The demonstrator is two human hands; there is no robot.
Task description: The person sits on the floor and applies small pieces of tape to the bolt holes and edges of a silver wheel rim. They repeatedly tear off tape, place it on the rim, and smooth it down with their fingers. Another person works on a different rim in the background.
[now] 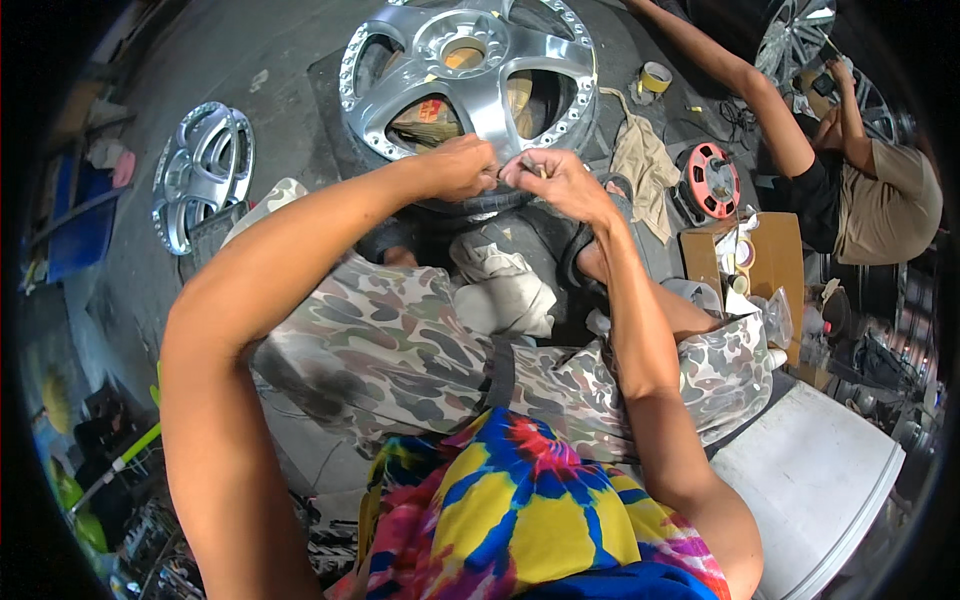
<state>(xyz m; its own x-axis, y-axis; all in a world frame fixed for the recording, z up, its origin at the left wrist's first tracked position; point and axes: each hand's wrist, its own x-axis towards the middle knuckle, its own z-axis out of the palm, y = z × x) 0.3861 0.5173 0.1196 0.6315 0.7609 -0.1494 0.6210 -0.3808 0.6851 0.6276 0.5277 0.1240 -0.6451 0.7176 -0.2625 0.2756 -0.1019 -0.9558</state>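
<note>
A large silver wheel rim [497, 88] with wide spokes and a row of holes round its edge lies in front of me. Just over its near edge, my left hand [462, 168] and my right hand [562, 185] meet with fingers pinched together. Whatever small thing is between the fingertips is too small to make out. A bit of yellow shows at the right fingers. Through the rim's openings I see brownish material underneath. Below my hands, a crumpled whitish cloth [503, 285] lies between my legs.
A smaller silver wheel rim [205, 175] stands at the left. To the right are a tape roll [655, 78], a beige rag [642, 165], a red reel [711, 180] and a cardboard box [770, 255] with tape rolls. Another person [870, 190] sits at far right by more wheels.
</note>
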